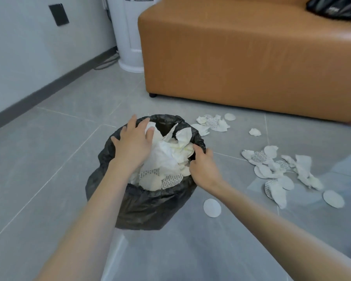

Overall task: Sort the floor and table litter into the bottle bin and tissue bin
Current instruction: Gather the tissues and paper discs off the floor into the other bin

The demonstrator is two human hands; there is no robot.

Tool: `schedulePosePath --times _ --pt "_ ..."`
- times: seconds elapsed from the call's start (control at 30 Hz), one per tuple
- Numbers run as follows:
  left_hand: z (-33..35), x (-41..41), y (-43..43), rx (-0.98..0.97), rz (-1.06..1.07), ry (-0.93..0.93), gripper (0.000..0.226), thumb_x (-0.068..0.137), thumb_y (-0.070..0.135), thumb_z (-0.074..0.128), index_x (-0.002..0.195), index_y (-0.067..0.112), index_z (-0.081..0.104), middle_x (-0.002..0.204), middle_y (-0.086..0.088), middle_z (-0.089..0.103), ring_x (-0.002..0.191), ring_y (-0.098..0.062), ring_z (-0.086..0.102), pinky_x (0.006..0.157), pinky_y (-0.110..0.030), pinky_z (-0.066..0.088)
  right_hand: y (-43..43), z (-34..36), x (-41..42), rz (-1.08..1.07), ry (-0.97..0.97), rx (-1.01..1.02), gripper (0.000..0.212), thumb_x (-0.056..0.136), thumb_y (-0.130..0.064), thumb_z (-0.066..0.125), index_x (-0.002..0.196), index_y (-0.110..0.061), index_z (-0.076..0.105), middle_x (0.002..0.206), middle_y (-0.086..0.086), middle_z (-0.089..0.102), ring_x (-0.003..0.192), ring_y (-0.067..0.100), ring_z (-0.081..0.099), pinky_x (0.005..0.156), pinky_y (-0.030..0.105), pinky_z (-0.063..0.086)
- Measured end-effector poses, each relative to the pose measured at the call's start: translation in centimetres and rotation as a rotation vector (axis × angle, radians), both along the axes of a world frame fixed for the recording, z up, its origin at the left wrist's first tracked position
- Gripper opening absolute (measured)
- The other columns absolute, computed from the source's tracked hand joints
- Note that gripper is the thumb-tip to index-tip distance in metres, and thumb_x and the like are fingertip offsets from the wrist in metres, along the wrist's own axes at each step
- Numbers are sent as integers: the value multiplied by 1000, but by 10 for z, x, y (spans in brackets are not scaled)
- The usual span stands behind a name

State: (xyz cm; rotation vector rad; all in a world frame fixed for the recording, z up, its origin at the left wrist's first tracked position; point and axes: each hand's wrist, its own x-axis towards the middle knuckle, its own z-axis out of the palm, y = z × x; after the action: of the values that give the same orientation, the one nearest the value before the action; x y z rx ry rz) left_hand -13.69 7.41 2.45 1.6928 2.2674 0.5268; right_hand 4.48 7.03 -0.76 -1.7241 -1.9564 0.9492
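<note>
left hand [133,142] fingers splayed, presses crumpled white tissues [164,157] in black bag-lined round bin [142,201]; right hand [204,167] clenches its right rim. printed pads [171,180]: text unreadable.

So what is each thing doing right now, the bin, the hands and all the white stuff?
Tissue bin: upright on the floor, lined with a black bag, nearly full.
Tissues: crumpled, piled up to the bin's rim.
Left hand: fingers spread, resting on the tissues.
Right hand: grips the bag at the bin's rim.
Floor litter: scattered beside the bin, not picked up.
</note>
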Motion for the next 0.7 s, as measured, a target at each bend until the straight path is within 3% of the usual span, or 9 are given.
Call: schedulePosePath --times 0.1,0.17,0.23,0.3,0.43,0.6,0.7 --pt "13 41 21 92 -129 32 46 101 40 27 144 26 33 155 -2 23 139 -31 26 109 -58 25 14 0 24 -25 156 -57 45 97 -12 32 141 -23 38 123 6 39 89 25 56 82 29 45" --pt "20 66 32 137 -193 37 45 100 37 31 142 22 36 149 -2 34 135 -29 33 106 -51 33 19 3 38 -51 297 -100 37 99 -19 34 132 -29 48 109 3 53 81 20 59 79 36 54" --pt "24 87 42 161 -236 78 44 100 34 35 142 20 38 145 -3 40 131 -27 38 102 -43 38 20 5 53 -64 440 -175 35 99 -15 35 126 -28 54 86 -3 56 73 18 56 69 29 51" --pt "23 105 53 158 -280 107 43 100 29 37 142 20 38 144 -4 42 130 -28 39 100 -41 37 21 3 69 -71 536 -217 35 99 -12 35 122 -29 56 92 -8 58 75 14 58 71 24 49" --pt "9 129 74 100 -309 130 40 99 26 37 138 19 43 142 -5 43 128 -31 39 97 -43 39 32 -10 100 -160 540 -217 28 99 -14 41 116 -26 60 119 -3 59 82 11 60 79 25 49" --pt "-23 131 96 14 -290 132 40 97 31 40 134 18 49 141 -5 44 137 -27 30 112 -51 24 52 -20 126 -209 460 -203 28 96 -8 42 109 -23 61 115 -2 62 81 13 59 82 31 50" --pt "-30 125 106 71 -272 143 38 98 35 39 124 18 60 132 -2 50 131 -24 35 115 -51 13 75 -22 129 -172 348 -177 28 94 -7 43 107 -23 61 109 -5 61 83 13 57 75 25 47"
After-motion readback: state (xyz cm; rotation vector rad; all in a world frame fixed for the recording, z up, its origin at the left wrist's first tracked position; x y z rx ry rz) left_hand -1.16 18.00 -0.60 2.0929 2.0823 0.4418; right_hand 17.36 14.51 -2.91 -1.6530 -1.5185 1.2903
